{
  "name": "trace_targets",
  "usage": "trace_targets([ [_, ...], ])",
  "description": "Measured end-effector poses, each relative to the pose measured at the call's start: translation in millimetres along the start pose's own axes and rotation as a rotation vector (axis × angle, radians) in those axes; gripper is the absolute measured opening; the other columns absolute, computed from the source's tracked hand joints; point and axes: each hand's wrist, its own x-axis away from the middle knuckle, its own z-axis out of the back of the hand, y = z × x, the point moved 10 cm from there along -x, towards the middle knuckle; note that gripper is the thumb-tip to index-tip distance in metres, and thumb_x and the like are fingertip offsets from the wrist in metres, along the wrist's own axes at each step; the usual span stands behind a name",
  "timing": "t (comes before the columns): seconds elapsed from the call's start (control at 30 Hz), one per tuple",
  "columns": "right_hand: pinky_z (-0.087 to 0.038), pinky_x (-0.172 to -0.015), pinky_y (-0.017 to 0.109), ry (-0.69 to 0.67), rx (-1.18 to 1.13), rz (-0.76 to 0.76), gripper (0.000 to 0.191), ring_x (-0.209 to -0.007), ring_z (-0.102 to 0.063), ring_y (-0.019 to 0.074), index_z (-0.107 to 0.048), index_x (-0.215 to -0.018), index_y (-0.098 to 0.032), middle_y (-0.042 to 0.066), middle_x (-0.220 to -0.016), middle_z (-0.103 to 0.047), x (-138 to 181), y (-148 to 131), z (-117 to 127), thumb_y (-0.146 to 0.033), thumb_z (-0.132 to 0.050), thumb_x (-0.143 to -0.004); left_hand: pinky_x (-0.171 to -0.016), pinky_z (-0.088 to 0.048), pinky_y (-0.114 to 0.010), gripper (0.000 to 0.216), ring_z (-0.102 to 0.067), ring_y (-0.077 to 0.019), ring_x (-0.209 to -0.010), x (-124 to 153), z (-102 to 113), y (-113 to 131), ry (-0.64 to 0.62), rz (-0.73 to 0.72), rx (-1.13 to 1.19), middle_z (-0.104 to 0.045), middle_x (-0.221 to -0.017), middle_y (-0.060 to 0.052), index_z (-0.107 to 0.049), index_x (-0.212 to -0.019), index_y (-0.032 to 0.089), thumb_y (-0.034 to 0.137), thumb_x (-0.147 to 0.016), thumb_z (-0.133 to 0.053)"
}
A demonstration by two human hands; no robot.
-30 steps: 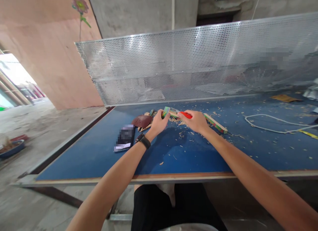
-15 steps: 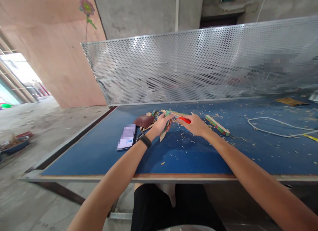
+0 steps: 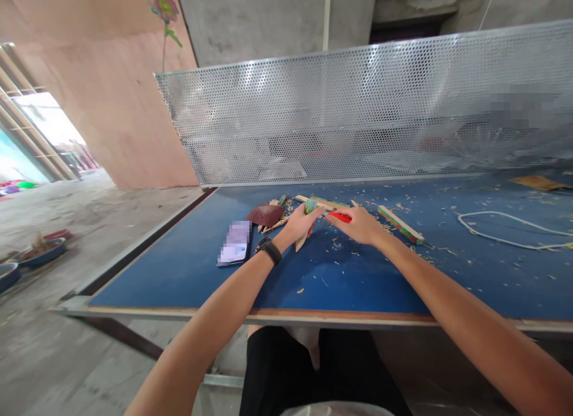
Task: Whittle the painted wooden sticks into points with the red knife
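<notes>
Near the table's far half, my left hand [image 3: 299, 225] is closed around a small piece of wood [image 3: 301, 243] with green paint on its upper part. Its pale, tapered lower end sticks out below my fingers. My right hand [image 3: 362, 226] grips the red handle of a knife [image 3: 341, 216]. The blade reaches toward the wood by my left thumb; whether it touches cannot be made out. Just behind my hands lies a painted wooden strip [image 3: 331, 203]. Another strip with green and red sides [image 3: 400, 225] rests to the right of my right hand.
A dark red sheet [image 3: 265, 215] lies over wood scraps left of my hands, beside a phone [image 3: 235, 244]. Shavings are scattered over the blue tabletop [image 3: 170, 267]. A white cord [image 3: 505, 216] loops at right. Behind stands a perforated metal screen [image 3: 322, 117].
The whole view has shifted slightly, so the table and hands appear farther right. My hands keep their grips on the wood and the knife, with little movement between them.
</notes>
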Motion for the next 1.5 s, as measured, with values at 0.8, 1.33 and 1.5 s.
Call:
trace_targets([
  [0.8, -0.042, -0.064, 0.037, -0.038, -0.065, -0.007, 0.068, -0.067, -0.062, 0.0248, -0.085, -0.11, -0.024, 0.005, -0.071, -0.072, -1, 3, -3, -0.079, -0.047, -0.096, -0.054, -0.04, -0.029, 0.054, -0.048, -0.0108, -0.048, 11, -4, 12, -0.084, 0.021, 0.004, -0.049, -0.056, 0.002, -0.047, -0.073, 0.021, 0.069, -0.098, -0.056],
  [1.33, -0.049, -0.071, 0.043, 0.139, 0.352, -0.198, 0.065, -0.09, -0.074, 0.0377, -0.082, -0.125, -0.034, 0.014, -0.095, -0.081, 7, -6, 9, -0.078, -0.043, -0.096, -0.054, -0.039, -0.028, 0.048, -0.049, -0.0129, -0.049, 11, 1, 6, 0.072, 0.12, -0.052, -0.047, -0.054, 0.003, -0.049, -0.079, 0.022, 0.064, -0.102, -0.053],
  [1.5, -0.049, -0.068, 0.042, 0.146, 0.351, -0.244, 0.069, -0.087, -0.074, 0.0372, -0.082, -0.12, -0.03, 0.015, -0.094, -0.08, 4, 5, 8, -0.078, -0.04, -0.097, -0.058, -0.043, -0.031, 0.051, -0.054, -0.017, -0.052, 9, -5, -3, -0.034, 0.127, -0.133, -0.05, -0.054, 0.0, -0.048, -0.075, 0.023, 0.067, -0.101, -0.049],
])
